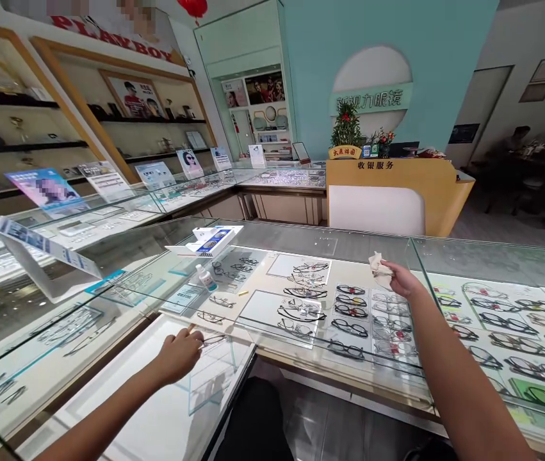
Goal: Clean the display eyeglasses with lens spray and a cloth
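My left hand (pixel 182 353) is closed over the pulled-out white drawer (pixel 128 416), its fingers curled round one end of a thin-rimmed pair of eyeglasses (pixel 214 339); the part inside the fingers is hidden. Beneath it in the drawer lies a clear tray (pixel 209 384). Out to the right, my right hand (pixel 403 280) pinches a crumpled off-white cloth (pixel 380 270) above the glass counter. Rows of eyeglasses (pixel 349 328) show through the glass below that hand. A small white bottle (pixel 205 278) stands on the counter beyond my left hand.
A white and blue display stand (pixel 212 240) is at the counter's far edge, and another leaning display card (pixel 46 259) stands at left. More eyeglasses (pixel 512 320) fill the case at right. A yellow cashier desk (pixel 445 192) is beyond. A person (pixel 519 137) sits far right.
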Demonstrator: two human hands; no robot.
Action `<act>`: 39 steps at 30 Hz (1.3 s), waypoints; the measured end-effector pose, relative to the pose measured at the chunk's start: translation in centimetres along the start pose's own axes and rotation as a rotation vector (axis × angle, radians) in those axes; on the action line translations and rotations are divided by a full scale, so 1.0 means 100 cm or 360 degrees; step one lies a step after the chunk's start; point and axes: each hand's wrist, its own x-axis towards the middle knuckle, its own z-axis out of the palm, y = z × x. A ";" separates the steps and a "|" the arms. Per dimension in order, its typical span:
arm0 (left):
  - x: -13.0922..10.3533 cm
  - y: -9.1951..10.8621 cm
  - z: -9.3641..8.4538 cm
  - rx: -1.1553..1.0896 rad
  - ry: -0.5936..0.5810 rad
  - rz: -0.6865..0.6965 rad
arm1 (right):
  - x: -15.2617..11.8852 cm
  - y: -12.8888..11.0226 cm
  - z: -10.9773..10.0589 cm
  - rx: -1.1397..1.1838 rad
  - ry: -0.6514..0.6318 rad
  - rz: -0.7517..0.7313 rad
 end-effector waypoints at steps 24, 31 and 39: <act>0.182 0.231 -0.192 0.0021 0.0799 0.0961 | 0.007 -0.002 0.003 0.0023 -0.0108 -0.0035; 0.225 0.249 -0.170 0.0117 0.0817 0.1011 | 0.012 -0.002 0.001 0.0023 -0.0166 0.0008; 0.227 0.255 -0.169 0.0062 0.0739 0.1038 | 0.007 -0.005 0.004 -0.0007 -0.0118 0.0024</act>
